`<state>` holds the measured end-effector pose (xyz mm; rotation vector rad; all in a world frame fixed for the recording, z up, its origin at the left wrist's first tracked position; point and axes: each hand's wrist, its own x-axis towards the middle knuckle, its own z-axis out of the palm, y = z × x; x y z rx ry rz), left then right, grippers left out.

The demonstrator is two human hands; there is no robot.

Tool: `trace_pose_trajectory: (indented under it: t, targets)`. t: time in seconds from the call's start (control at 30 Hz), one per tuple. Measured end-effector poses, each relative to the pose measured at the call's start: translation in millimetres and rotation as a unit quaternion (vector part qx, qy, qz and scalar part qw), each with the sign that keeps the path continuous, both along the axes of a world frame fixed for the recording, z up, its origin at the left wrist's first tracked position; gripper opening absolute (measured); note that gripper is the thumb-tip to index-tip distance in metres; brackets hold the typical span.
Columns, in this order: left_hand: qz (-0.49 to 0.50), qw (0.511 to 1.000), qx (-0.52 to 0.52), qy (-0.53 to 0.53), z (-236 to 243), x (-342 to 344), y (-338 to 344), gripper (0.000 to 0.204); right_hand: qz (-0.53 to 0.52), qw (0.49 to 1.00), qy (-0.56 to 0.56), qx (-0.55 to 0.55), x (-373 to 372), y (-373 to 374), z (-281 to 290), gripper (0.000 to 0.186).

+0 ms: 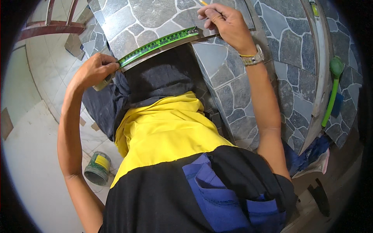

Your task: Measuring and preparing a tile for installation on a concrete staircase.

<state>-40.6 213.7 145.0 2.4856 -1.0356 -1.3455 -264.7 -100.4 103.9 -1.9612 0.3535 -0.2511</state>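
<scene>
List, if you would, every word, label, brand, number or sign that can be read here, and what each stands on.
Green tape measure: rows of dark markings, too small to read reliably.
Bucket: a yellow patch on its side; any print there is too small to read.
I can make out no other lettering.

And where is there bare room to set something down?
The grey, stone-patterned tile is bare beyond the green measuring tape, left of the right hand. Similar grey tiling shows bare between the right forearm and the long pale bar. Crowded: the far right, with that bar, a bright-green long-handled tool and crumpled dark-blue cloth.
</scene>
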Motion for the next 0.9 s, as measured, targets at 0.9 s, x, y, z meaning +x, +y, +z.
trace_pose_trajectory:
  t: [0.9]
  targets:
    - [0.017, 0.999, 0.026, 0.023, 3.5, -11.0, -0.8, 0.031, -0.228, 0.967, -0.057, 0.094, -86.8, 57.7, -6.5, 0.028]
